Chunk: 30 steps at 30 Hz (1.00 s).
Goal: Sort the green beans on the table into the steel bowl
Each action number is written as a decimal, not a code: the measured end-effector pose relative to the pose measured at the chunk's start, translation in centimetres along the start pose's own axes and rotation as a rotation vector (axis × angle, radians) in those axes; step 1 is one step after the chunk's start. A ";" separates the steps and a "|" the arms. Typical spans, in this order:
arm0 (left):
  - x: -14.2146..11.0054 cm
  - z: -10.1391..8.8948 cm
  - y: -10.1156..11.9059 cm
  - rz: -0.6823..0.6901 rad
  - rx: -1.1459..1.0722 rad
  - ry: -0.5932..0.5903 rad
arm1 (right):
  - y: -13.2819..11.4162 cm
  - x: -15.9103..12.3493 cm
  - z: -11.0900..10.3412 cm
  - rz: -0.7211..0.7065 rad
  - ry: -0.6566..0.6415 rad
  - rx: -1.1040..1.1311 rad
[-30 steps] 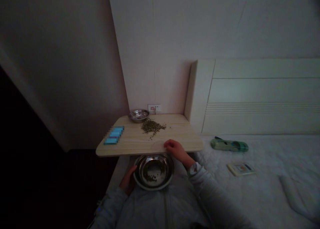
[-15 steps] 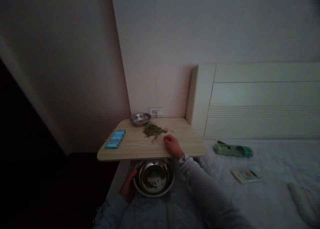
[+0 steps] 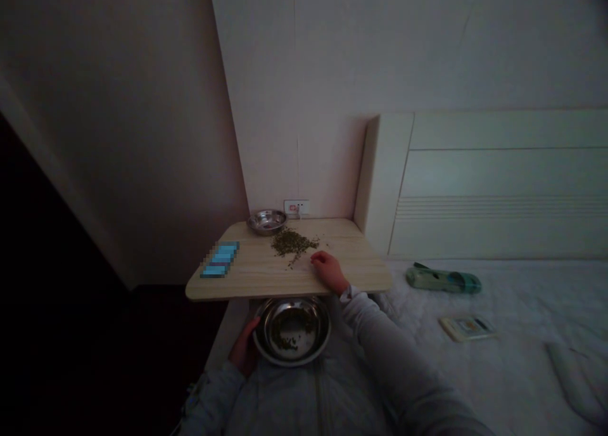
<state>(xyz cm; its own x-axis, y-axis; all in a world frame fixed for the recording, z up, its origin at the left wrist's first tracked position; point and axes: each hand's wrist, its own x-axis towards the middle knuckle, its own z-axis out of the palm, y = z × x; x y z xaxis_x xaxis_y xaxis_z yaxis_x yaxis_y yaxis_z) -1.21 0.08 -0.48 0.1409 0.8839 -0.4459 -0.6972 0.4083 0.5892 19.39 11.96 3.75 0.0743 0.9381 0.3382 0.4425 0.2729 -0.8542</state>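
My left hand (image 3: pixel 246 347) grips the left rim of a large steel bowl (image 3: pixel 325 341), which is held below the table's front edge. Small green-brown bits lie inside this bowl. Resting over the wooden table (image 3: pixel 251 284), my right hand (image 3: pixel 329 270) has its fingers curled and pressed together; whatever they hold, if anything, is too small to make out. Just beyond its fingertips spreads a loose pile of small dried green-brown pieces (image 3: pixel 291 242), with several strays around it. A smaller steel bowl (image 3: pixel 267 222) stands behind the pile, near the wall.
A phone with a blurred blue screen (image 3: pixel 220 260) lies at the table's left. Behind the table is a wall socket (image 3: pixel 296 207) with a plug. On the bed (image 3: pixel 522 290) to the right lie a green bottle (image 3: pixel 444 279) and a pale flat object (image 3: pixel 468 328). A headboard (image 3: pixel 498 176) rises behind.
The whole view has shifted slightly, with things sitting a little higher now. My right hand stays beside the pile, and my left hand keeps its hold on the bowl.
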 end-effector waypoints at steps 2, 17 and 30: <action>0.0 0.0 0.1 -0.018 0.002 0.005 | 0.1 0.0 0.0 -0.005 -0.010 0.007; 0.3 -0.3 0.0 0.032 0.037 0.017 | 0.1 -0.1 0.0 0.007 -0.011 -0.013; 0.1 0.0 0.1 0.035 0.041 0.029 | 0.0 -0.2 -0.2 0.012 -0.022 0.015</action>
<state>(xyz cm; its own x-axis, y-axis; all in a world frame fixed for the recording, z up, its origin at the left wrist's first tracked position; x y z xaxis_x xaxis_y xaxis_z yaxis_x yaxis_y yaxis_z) -1.24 0.19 -0.47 0.0964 0.8910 -0.4437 -0.6718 0.3871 0.6315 19.56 11.77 3.72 0.0599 0.9457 0.3194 0.4280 0.2647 -0.8642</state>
